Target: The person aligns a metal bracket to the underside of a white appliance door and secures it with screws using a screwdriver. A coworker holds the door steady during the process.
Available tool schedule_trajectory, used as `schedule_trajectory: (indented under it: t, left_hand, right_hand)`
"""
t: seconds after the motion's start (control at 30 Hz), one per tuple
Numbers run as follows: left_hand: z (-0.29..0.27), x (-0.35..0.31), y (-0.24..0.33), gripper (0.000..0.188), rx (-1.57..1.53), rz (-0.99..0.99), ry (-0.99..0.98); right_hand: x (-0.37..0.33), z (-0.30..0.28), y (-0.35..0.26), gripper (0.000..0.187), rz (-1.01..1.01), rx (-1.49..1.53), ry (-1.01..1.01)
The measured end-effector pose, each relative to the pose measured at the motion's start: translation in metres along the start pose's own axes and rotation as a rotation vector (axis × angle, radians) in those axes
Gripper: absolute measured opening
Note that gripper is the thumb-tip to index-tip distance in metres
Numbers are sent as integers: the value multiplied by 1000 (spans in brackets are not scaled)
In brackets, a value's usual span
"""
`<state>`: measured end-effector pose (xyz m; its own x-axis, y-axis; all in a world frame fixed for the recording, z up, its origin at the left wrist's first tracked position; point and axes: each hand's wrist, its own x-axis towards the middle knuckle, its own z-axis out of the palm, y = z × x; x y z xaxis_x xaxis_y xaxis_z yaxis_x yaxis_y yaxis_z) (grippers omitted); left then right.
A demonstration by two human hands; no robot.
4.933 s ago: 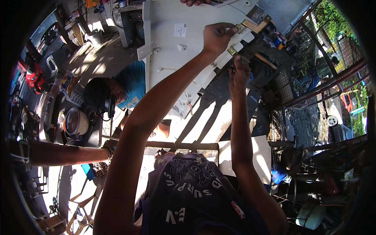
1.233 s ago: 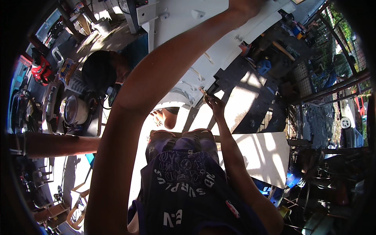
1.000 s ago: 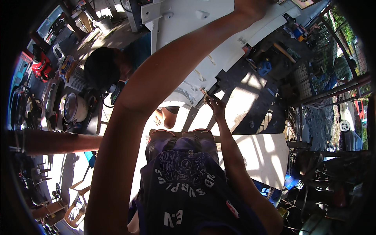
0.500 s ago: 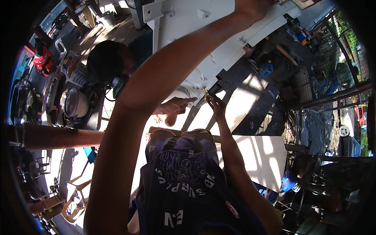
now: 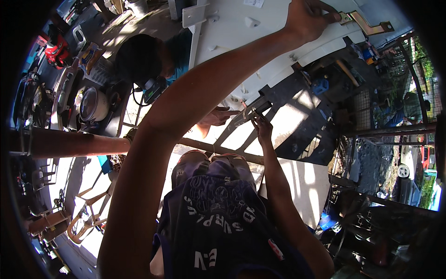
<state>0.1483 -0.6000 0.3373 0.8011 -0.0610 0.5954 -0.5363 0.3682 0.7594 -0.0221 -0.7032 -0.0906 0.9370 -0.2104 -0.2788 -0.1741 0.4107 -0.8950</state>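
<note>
My left arm reaches across to the far right, over a large white panel [image 5: 274, 51]. At the panel's far edge my left hand [image 5: 311, 21] has its fingers bent against one end of a gold-coloured metal bracket [image 5: 369, 25], apparently pinching it. Lower down, my right hand [image 5: 263, 129] has its fingertips closed at the panel's near edge, beside a dark metal bar [image 5: 258, 109]. Whatever those fingers hold is too small and shaded to name. Just left of them another person's hand [image 5: 218, 116] points a finger at the same spot.
The other person, in a dark cap [image 5: 137, 58], leans in at the left. Behind them are a round metal pot [image 5: 94, 104] and a red object [image 5: 56, 52]. A brown pole-like shape [image 5: 79, 142] juts in from the left. A blue jug [image 5: 319, 86] sits beyond the panel's right edge.
The view has shifted, showing more of the panel and bracket. My right hand is now closer to the dark bar, and the pointing hand has come nearer to it.
</note>
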Motion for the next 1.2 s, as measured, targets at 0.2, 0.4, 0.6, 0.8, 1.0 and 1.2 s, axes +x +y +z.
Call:
schedule_trajectory:
  t: [0.2, 0.4, 0.6, 0.8, 1.0, 1.2]
  left_hand:
    - [4, -1, 0, 15, 120, 31, 11]
    - [2, -3, 3, 15, 157, -20, 22]
    - [8, -6, 7, 15, 105, -57, 32]
    - [11, -2, 1, 16, -4, -41, 2]
    - [9, -3, -12, 15, -6, -35, 26]
    - [14, -2, -8, 17, 7, -86, 37]
  right_hand:
    - [-9, -27, -12, 29, 86, 71, 4]
    - [-34, -24, -53, 29, 118, -21, 6]
    - [-51, -44, -63, 25, -51, -264, -2]
    - [-61, -43, -59, 17, -94, -54, 67]
    - [-66, -13, -68, 16, 87, 159, 196]
    - [-31, -42, -26, 27, 15, 259, 190]
